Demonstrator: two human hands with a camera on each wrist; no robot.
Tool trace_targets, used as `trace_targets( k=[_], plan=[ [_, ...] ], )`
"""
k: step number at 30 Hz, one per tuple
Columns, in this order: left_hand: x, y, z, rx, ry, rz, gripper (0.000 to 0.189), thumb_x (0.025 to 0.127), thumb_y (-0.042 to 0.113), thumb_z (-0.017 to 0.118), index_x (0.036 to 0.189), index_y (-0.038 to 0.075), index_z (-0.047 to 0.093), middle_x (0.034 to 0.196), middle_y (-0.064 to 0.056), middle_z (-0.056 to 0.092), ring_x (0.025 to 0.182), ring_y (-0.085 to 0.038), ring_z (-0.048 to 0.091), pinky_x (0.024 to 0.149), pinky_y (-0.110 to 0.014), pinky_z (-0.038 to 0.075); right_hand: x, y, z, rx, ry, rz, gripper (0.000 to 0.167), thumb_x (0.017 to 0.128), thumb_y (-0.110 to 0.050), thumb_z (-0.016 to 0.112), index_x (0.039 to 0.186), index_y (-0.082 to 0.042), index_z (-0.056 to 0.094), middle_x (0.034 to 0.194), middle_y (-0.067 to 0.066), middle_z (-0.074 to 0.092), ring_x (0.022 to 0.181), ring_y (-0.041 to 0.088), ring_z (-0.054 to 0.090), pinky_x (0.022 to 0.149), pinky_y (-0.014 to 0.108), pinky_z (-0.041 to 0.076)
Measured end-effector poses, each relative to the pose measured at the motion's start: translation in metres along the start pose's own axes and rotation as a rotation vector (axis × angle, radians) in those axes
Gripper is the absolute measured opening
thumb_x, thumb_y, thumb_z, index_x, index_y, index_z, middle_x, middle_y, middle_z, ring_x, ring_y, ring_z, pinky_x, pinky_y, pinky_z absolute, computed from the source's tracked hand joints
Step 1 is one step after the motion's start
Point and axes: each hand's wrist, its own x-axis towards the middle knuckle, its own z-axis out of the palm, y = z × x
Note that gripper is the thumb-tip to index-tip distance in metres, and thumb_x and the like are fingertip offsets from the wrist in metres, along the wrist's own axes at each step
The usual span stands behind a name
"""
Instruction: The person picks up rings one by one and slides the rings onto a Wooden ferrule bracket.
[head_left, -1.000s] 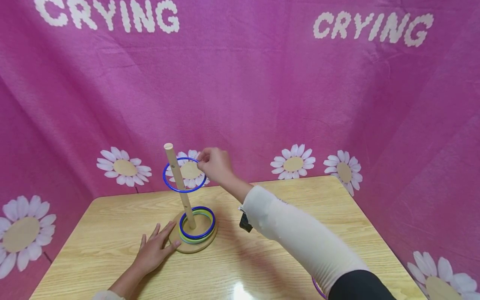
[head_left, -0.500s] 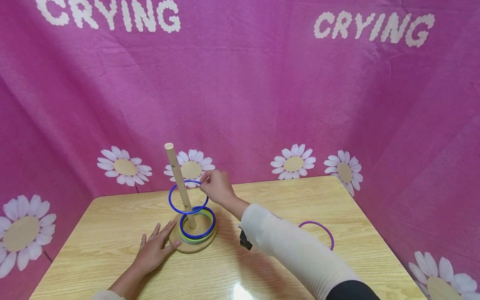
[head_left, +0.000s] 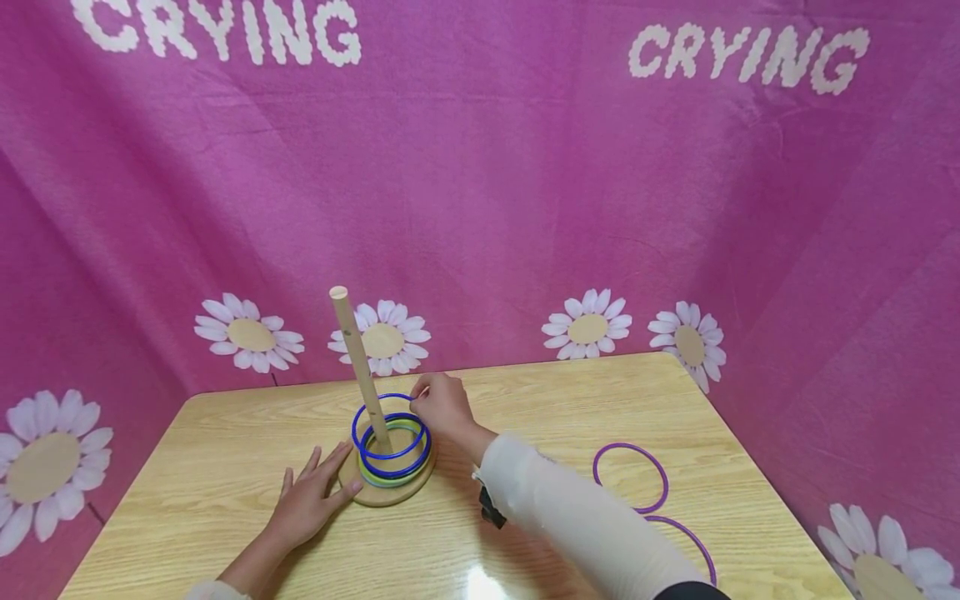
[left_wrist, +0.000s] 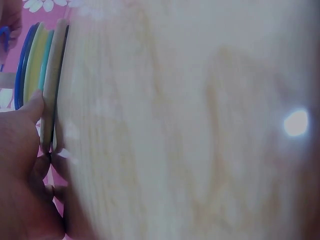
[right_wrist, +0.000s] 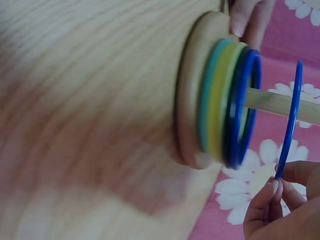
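My right hand pinches the edge of a thin blue ring between thumb and fingertips. The ring encircles a wooden post, low on it and a little above a stack of rings. In the right wrist view that stack shows teal, yellow, light green, dark and blue rings lying on a round wooden base. With fingers spread, my left hand rests at the left side of the base. In the left wrist view its thumb touches the base's edge.
On the right of the wooden table lie two purple rings, a farther one and a nearer one partly hidden by my right sleeve. A pink flowered curtain hangs behind and at both sides.
The right hand has lowered the blue ring along the post, from near its top to just above the stack. More of the purple rings shows now. The left hand has stayed in place.
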Motion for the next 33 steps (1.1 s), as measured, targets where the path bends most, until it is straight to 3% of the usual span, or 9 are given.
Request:
trace_targets(
  k=[6, 22, 33],
  plan=[
    [0.000, 0.000, 0.002, 0.000, 0.023, 0.022, 0.072, 0.099, 0.048, 0.066, 0.157, 0.011, 0.044, 0.161, -0.014, 0.042, 0.151, -0.051, 0.024, 0.110, -0.084, 0.002, -0.007, 0.013, 0.007, 0.006, -0.021, 0.041, 0.006, 0.081, -0.003, 0.075, 0.083, -0.008, 0.076, 0.066, -0.004, 0.060, 0.058, 0.007, 0.052, 0.052, 0.020, 0.043],
    [0.000, 0.000, -0.001, -0.009, -0.001, 0.004, 0.073, 0.100, 0.048, 0.065, 0.158, 0.011, 0.042, 0.163, -0.012, 0.040, 0.153, -0.050, 0.021, 0.111, -0.083, 0.000, -0.011, 0.024, 0.017, -0.032, -0.006, 0.038, 0.012, 0.084, -0.009, 0.081, 0.076, -0.013, 0.073, 0.064, -0.006, 0.058, 0.060, 0.008, 0.052, 0.055, 0.021, 0.042],
    [-0.002, 0.003, -0.002, 0.000, 0.001, 0.006, 0.072, 0.099, 0.047, 0.066, 0.158, 0.012, 0.043, 0.162, -0.012, 0.041, 0.152, -0.050, 0.022, 0.110, -0.084, 0.002, -0.015, 0.029, 0.006, 0.046, 0.006, 0.006, 0.010, 0.082, -0.013, 0.083, 0.078, -0.013, 0.074, 0.066, -0.008, 0.062, 0.063, 0.005, 0.054, 0.059, 0.021, 0.045]
  ],
)
